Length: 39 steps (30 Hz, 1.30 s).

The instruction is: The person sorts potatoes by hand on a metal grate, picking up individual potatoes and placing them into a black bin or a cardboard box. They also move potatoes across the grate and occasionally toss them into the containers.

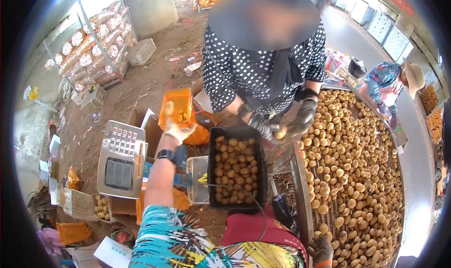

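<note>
crate (211, 183) straight before you, produce (235, 169) in it | scale (121, 159) left of crate | sorting table (302, 197) right of crate | co-worker (263, 66) behind crate | your left hand (177, 129) at its far-left corner

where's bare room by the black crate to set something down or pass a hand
Free: clear tray between scale and black crate; dirt floor beyond the orange crate. Crowded: black crate full, table packed, a co-worker's gloves at its far corner, left hand holding a potato by the orange crate.
</note>
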Available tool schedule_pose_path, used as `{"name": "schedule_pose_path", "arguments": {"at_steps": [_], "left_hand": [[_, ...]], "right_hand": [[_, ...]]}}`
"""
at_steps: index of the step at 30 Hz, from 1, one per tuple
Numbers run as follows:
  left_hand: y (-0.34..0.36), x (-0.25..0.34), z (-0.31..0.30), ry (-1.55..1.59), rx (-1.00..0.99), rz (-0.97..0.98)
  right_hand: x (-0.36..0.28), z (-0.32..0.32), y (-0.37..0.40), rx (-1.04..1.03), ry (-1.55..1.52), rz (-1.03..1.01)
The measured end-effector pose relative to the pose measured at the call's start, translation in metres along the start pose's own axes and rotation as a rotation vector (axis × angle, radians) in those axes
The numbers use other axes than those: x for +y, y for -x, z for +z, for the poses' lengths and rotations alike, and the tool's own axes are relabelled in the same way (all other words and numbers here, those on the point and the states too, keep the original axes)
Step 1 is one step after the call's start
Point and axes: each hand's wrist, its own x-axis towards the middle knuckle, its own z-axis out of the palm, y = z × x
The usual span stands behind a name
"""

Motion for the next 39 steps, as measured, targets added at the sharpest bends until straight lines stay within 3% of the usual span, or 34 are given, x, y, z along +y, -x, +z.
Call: {"name": "schedule_pose_path", "arguments": {"at_steps": [2, 4, 6, 7, 8, 9, 11, 13, 16, 18, 19, 20, 21, 22, 23, 25, 26, 27, 29, 30, 32, 34, 36, 39], "left_hand": [[0.012, -0.046, 0.015, 0.105, 0.31, -0.241], [0.053, -0.12, 0.025, -0.066, 0.053, -0.357], [0.092, -0.208, 0.02, -0.487, -0.162, -0.365], [0.139, -0.23, 0.036, -0.722, -0.393, -0.379], [0.197, -0.245, 0.067, -0.801, -0.503, -0.336], [0.214, -0.279, 0.065, -0.835, -0.671, -0.491], [0.278, -0.275, 0.11, -0.937, -1.041, -0.57], [0.294, -0.353, 0.099, -1.124, -1.261, -0.325], [0.313, -0.376, 0.132, -1.243, -1.474, -0.158], [0.307, -0.423, 0.129, -1.421, -1.579, 0.429], [0.301, -0.448, 0.129, -1.405, -1.609, 0.55], [0.303, -0.44, 0.139, -1.45, -1.626, 0.421], [0.301, -0.451, 0.135, -1.479, -1.535, 0.49], [0.306, -0.422, 0.156, -1.65, -1.542, 0.345], [0.291, -0.441, 0.145, -1.621, -1.478, 0.53], [0.291, -0.443, 0.148, -1.68, -1.245, 0.487], [0.29, -0.446, 0.153, -1.735, -1.263, 0.501], [0.289, -0.446, 0.16, -1.833, -1.297, 0.512], [0.285, -0.464, 0.158, -2.039, -1.154, 0.559], [0.284, -0.464, 0.152, -1.877, -1.205, 0.746], [0.284, -0.467, 0.147, -1.783, -1.173, 0.859], [0.285, -0.465, 0.144, -1.696, -1.209, 0.871], [0.288, -0.459, 0.149, -1.859, -1.261, 0.717], [0.286, -0.464, 0.146, -1.872, -1.308, 0.785]], "right_hand": [[0.002, 0.004, 0.006, 0.03, 0.024, -0.006], [0.007, 0.003, 0.012, 0.058, 0.031, -0.011], [0.013, -0.002, 0.018, 0.088, 0.028, -0.015], [0.016, -0.005, 0.02, 0.106, 0.027, -0.016], [0.018, -0.009, 0.024, 0.116, 0.027, -0.014], [0.019, -0.012, 0.025, 0.128, 0.024, -0.015], [0.02, -0.018, 0.029, 0.145, 0.023, -0.019], [0.022, -0.022, 0.029, 0.164, 0.013, -0.023], [0.024, -0.029, 0.034, 0.197, -0.008, -0.033], [0.028, -0.038, 0.043, 0.227, -0.026, -0.027], [0.032, -0.045, 0.051, 0.243, -0.009, -0.041], [0.04, -0.052, 0.062, 0.252, 0.02, -0.072], [0.049, -0.06, 0.065, 0.208, 0.243, -0.216], [0.059, -0.068, 0.068, 0.196, 0.481, -0.375], [0.068, -0.077, 0.071, 0.216, 0.69, -0.538], [0.074, -0.077, 0.087, 0.297, 0.315, -0.411], [0.072, -0.074, 0.098, 0.331, 0.072, -0.299], [0.077, -0.079, 0.106, 0.36, 0.042, -0.263], [0.085, -0.088, 0.117, 0.412, -0.097, -0.189], [0.08, -0.088, 0.128, 0.461, 0.061, -0.209], [0.088, -0.094, 0.134, 0.48, -0.209, -0.175], [0.093, -0.099, 0.137, 0.49, -0.258, -0.195], [0.095, -0.103, 0.138, 0.501, -0.299, -0.215], [0.098, -0.117, 0.131, 0.497, -0.248, -0.182]]}}
